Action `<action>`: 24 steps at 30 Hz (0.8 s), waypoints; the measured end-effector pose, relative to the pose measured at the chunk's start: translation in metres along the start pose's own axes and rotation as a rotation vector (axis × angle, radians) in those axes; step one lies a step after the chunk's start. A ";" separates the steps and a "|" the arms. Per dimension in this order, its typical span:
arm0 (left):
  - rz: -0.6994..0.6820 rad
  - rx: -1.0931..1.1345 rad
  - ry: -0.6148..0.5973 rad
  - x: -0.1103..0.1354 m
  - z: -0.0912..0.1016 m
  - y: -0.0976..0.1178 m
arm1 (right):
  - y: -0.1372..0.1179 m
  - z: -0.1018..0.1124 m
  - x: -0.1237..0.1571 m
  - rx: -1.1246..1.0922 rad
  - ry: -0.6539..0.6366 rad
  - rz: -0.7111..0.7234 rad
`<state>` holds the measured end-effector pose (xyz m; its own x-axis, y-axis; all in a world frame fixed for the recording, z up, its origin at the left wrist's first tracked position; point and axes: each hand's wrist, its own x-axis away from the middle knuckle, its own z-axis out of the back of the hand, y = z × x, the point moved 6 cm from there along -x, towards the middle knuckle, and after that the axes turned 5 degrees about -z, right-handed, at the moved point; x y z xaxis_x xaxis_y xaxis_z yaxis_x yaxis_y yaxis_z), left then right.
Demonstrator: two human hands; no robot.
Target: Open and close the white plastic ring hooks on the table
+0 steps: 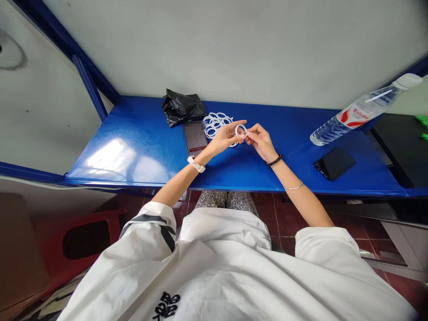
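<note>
Both hands meet over the blue table (160,147). Between them is a small white ring (236,130), held up off the surface. My left hand (223,137) grips its left and lower side, thumb below and fingers behind. With thumb and forefinger pinched, my right hand (261,140) holds the ring's right edge; any small part at that pinch is too tiny to make out. Just behind the left hand lies a loose pile of similar white rings (210,127), partly covered by that hand.
A crumpled black plastic bag (183,107) lies at the back beside a dark flat box-like item (195,138). To the right stand a water bottle (354,118) and a black phone (334,162). A red plastic chair (115,220) is below left. The wall rises behind the table.
</note>
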<state>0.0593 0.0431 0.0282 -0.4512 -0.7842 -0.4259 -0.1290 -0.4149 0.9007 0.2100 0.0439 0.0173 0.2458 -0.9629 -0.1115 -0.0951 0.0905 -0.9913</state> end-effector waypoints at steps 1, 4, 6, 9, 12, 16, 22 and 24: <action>-0.001 0.004 0.003 0.000 0.000 0.000 | -0.001 0.000 0.000 0.004 -0.002 0.005; 0.011 0.010 0.003 -0.001 0.000 0.000 | -0.002 -0.001 0.000 0.065 0.003 0.041; 0.033 0.017 0.001 0.000 0.000 -0.002 | -0.003 0.000 -0.001 0.113 0.015 0.070; 0.049 0.004 0.004 0.000 0.002 -0.005 | -0.003 0.001 -0.002 0.152 0.037 0.102; 0.020 -0.026 0.016 -0.001 0.005 -0.007 | -0.003 0.001 -0.002 0.178 0.059 0.125; -0.020 -0.071 0.026 -0.002 0.008 -0.005 | -0.004 0.003 0.000 0.260 0.091 0.170; -0.011 -0.117 -0.014 -0.002 0.008 0.006 | -0.017 0.001 0.008 0.508 0.121 0.320; -0.005 -0.120 -0.031 -0.001 0.007 0.007 | -0.018 0.001 0.009 0.535 0.121 0.330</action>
<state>0.0529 0.0441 0.0361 -0.4782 -0.7683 -0.4254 -0.0254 -0.4721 0.8812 0.2145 0.0343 0.0342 0.1718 -0.8817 -0.4393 0.3557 0.4714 -0.8070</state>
